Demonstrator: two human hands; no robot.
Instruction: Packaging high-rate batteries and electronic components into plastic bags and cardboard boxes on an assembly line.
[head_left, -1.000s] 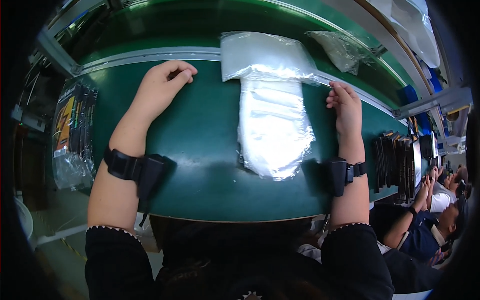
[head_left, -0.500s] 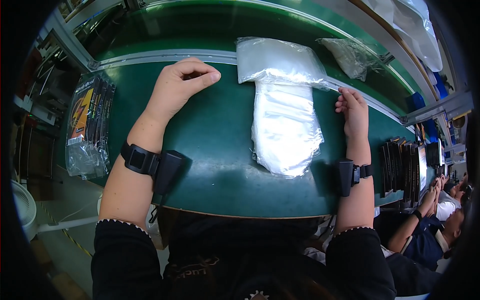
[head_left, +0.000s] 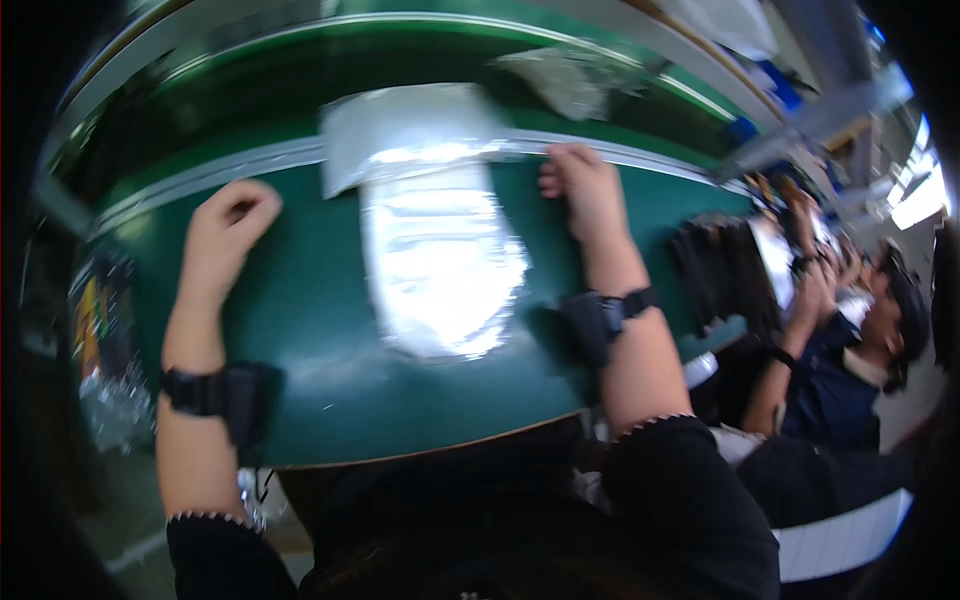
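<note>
At the bottom of the frame, two black sleeves (head_left: 680,500) with pale scalloped edging end in bare forearms, each wearing a black strapped device (head_left: 195,393). Beyond them spreads the green tabletop (head_left: 310,390), where a glossy stack of clear plastic bags (head_left: 445,270) lies flat in the centre, between the hands and apart from both. The left hand (head_left: 232,220), left of centre, is loosely curled and partly open, with nothing visible in it; the right hand (head_left: 585,190), above and right of the stack, has fingers gently bent and likewise shows nothing held. Wrapped packages (head_left: 105,310) at the left edge and dark upright items (head_left: 715,270) at right are too blurred for any print to be read. A wider clear bag pile (head_left: 410,125) overlaps the stack's top and the metal rail (head_left: 240,162); a crumpled clear bag (head_left: 565,80) lies beyond, upper right of centre.
</note>
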